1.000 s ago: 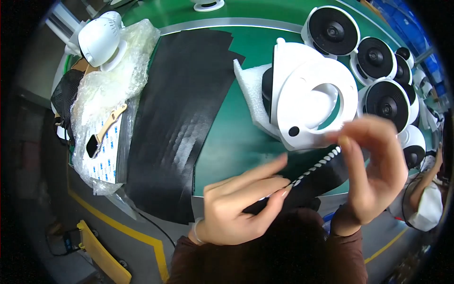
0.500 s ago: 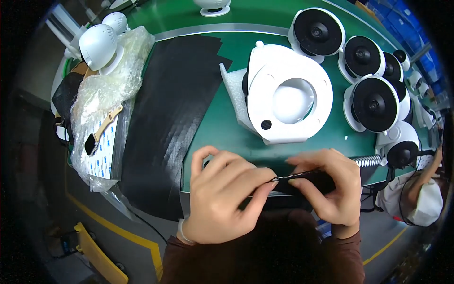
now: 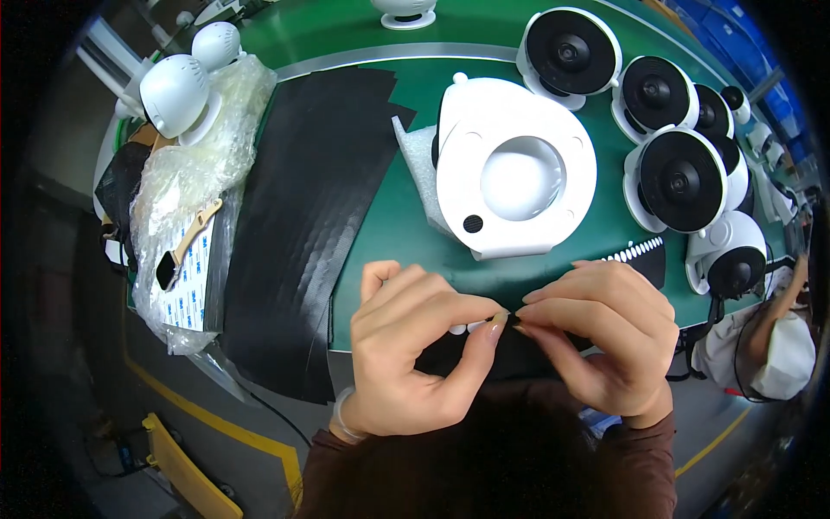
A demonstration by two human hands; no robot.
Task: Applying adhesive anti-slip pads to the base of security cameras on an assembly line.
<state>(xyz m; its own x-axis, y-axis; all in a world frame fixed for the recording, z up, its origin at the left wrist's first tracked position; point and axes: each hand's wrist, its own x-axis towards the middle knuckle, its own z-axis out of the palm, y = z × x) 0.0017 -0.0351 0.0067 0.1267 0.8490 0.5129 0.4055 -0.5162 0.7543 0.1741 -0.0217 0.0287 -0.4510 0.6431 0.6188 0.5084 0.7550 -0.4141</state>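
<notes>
My left hand [image 3: 424, 350] is closed in a pinch at the table's front edge. My right hand [image 3: 609, 337] pinches just beside it, thumb against forefinger. The fingertips nearly meet, and whatever is between them is too small to make out. Below and behind both hands lies a dark sheet [image 3: 650, 265] with a row of white oval pieces [image 3: 634, 250] along its edge. Beyond the hands stands a white rounded housing [image 3: 456, 177] with a large round opening and a small black disc [image 3: 472, 224]. White foam [image 3: 421, 164] sits against its left side.
Several white round devices with black fronts [image 3: 683, 183] crowd the right side. A long black sheet [image 3: 303, 199] covers the table's left part. Further left, a watch [image 3: 177, 257] lies on bubble wrap [image 3: 186, 177]. A person in white [image 3: 782, 359] is at the far right.
The black-and-white strip that ran between my fingers no longer shows there. My right hand has moved slightly right, and its fingers have closed to a pinch. The view has shifted slightly.
</notes>
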